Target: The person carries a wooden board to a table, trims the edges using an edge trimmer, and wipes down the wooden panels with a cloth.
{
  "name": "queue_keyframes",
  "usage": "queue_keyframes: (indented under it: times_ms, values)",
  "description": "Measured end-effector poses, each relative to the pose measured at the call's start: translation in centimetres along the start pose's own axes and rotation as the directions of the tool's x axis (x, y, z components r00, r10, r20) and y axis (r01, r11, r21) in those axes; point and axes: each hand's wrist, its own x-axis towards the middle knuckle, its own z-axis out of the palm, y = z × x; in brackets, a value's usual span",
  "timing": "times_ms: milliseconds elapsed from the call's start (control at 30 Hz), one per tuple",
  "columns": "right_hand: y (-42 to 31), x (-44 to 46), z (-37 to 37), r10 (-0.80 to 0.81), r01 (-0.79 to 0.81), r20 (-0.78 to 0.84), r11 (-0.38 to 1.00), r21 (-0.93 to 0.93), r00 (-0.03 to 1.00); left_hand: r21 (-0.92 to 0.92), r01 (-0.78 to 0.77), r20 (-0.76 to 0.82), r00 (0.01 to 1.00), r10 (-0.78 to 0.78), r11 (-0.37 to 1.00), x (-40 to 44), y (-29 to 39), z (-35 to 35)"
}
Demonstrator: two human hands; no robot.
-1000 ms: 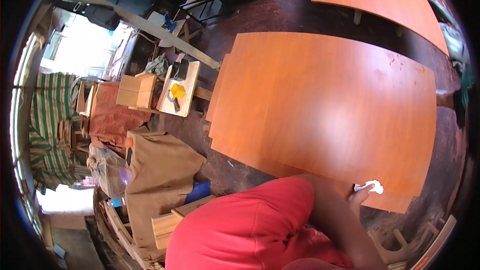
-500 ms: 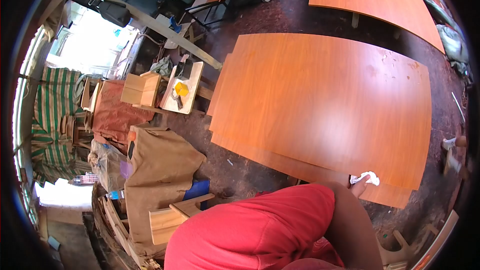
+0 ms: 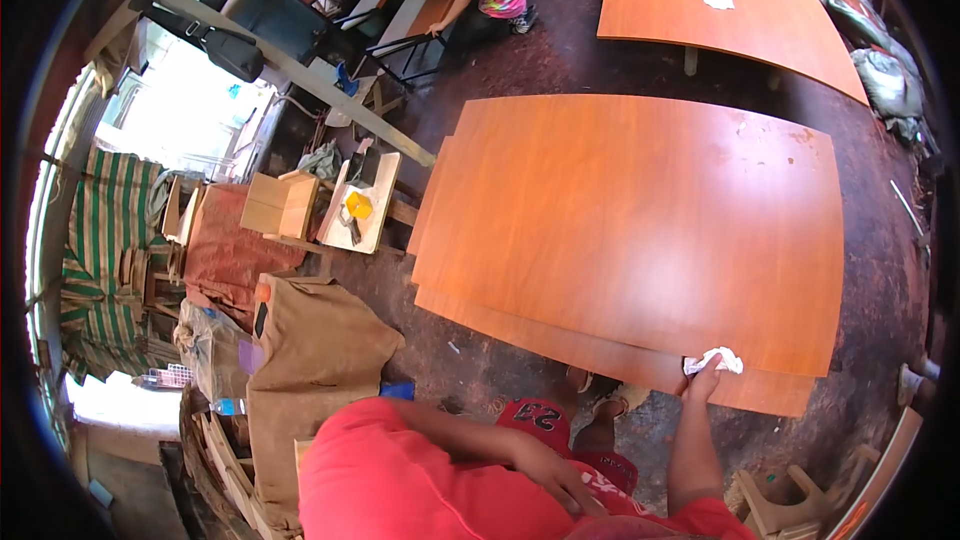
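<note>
The right hand (image 3: 703, 381) grips a crumpled white cloth (image 3: 720, 361) at the near edge of the counter (image 3: 600, 220); the left hand's (image 3: 565, 487) fingers are unclear.

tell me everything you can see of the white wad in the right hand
The white wad looks soft and crumpled, like cloth or paper; I cannot tell which. Its outline is uneven, with loose folds. The right hand holds it, partly covering it, at the near edge of the top one of the stacked orange-brown boards, toward their right end. Whether it presses on the surface is unclear.
</note>
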Motion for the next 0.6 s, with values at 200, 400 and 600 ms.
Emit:
queue_keyframes:
  times_ms: [200,400,600]
  values:
    - [1.0,0.9,-0.6,0.069,-0.068,-0.007,0.996,0.062,0.998,0.220,-0.357,-0.024,0.928,0.371,0.908,-2.6,7.8,-2.7]
    - [-0.1,0.0,0.0,0.048,-0.048,-0.015,0.998,0.043,0.999,0.054,-0.686,0.224,0.717,0.661,0.726,6.4,9.5,-1.0]
    - [-0.9,-0.6,0.0,-0.005,0.004,-0.008,0.996,-0.085,1.000,0.237,-0.836,-0.282,0.428,0.859,0.494,6.6,16.5,-3.0]
